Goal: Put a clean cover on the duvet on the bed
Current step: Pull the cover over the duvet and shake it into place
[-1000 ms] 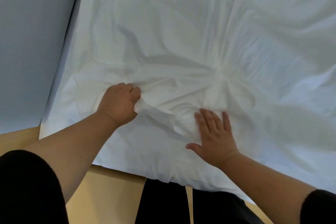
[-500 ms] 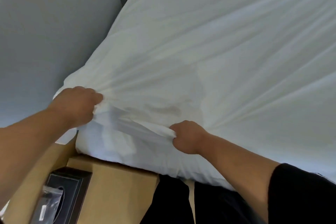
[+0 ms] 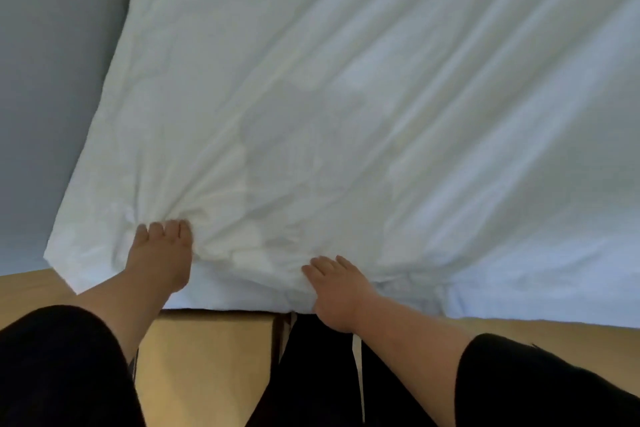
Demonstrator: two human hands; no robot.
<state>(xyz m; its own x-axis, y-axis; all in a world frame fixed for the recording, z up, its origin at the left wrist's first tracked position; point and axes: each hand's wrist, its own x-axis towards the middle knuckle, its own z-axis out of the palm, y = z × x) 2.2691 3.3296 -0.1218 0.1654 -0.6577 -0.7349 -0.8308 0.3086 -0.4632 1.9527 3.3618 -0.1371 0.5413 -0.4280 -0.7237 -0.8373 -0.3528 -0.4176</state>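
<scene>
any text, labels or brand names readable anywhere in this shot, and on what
None: no word, number, label or sign shows in this view.
The white cover is plain, with no tag or print in sight.
The wall, the wooden frame and the black sleeves are bare too.
The left hand and right hand hide a small part of the cover's near edge, so a tag there cannot be ruled out.

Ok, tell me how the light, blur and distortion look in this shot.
Head view: soft, even light with no glare; the cover reads bluish toward the right and warmer near the left hand; shallow shadows lie in the creases by the right hand; fine weave is smeared, edges slightly soft; the wide lens bows the wall and bed edge.
</scene>
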